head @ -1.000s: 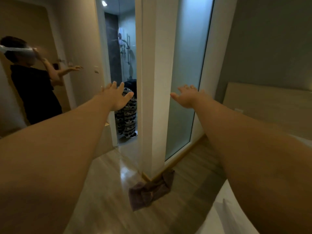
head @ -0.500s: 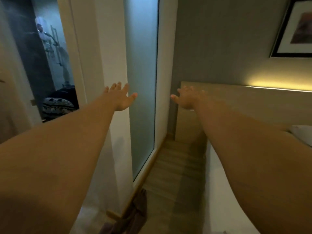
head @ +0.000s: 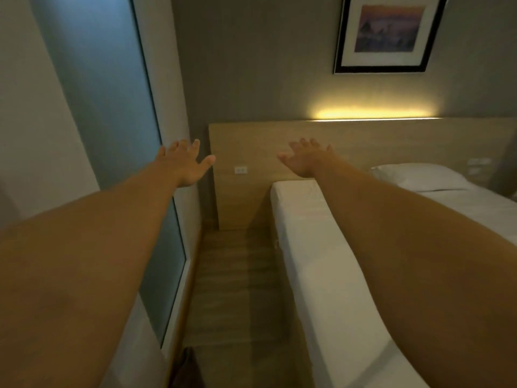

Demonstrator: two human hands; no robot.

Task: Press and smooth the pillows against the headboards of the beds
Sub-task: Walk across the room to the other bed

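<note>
both hands, left hand and right hand, are spread open and empty. the pillow lies against the headboard; the view has swung from the bathroom to the bed.

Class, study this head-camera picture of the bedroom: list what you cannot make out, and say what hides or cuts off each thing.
- Pillow: its near left corner sits behind the right forearm.
- Bed: the same forearm covers much of it, and the right edge cuts it off.
- Headboard: runs past the right edge.
- Framed picture: top cropped, image blurred.
- Wall socket: too small for detail.
- Dark object on the floor: cropped by the bottom edge, unidentifiable.
</note>
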